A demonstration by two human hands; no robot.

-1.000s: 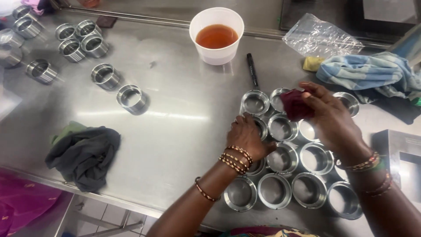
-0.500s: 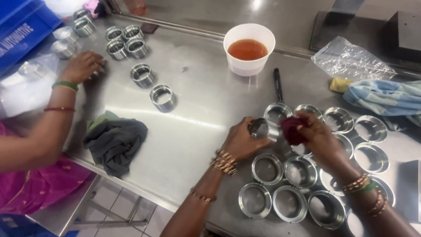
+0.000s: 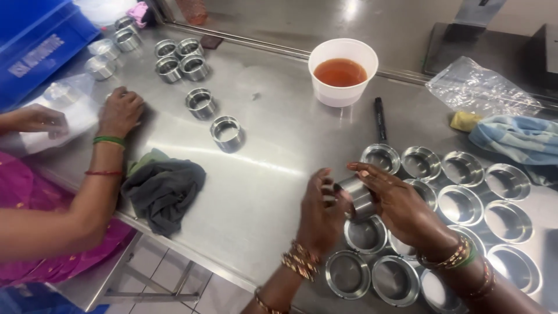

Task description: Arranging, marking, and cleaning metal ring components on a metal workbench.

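Both hands on one steel ring (image 3: 357, 196), held tipped on its side just above the tins. Left hand (image 3: 321, 212) cups its near end, fingers curled round the rim; right hand (image 3: 401, 203) wraps the far side, thumb over the top. Can't see any cloth inside the right palm. Ring looks rigid, thin-walled, polished, so probably light but slick; best gripped across the outer wall or by pinching the rim, not the bare curved face. Below and right: a cluster of like tins (image 3: 459, 203) standing open side up, touching each other. Black pen (image 3: 379, 118) lies just beyond them, white cup (image 3: 343, 71) of amber liquid further back. Blue cloth (image 3: 517, 139) and clear bag (image 3: 482, 90) far right. Grey rag (image 3: 164, 189) at table (image 3: 273, 145) edge; another person's hand (image 3: 119, 110) rests flat far left, near more tins (image 3: 180, 61).
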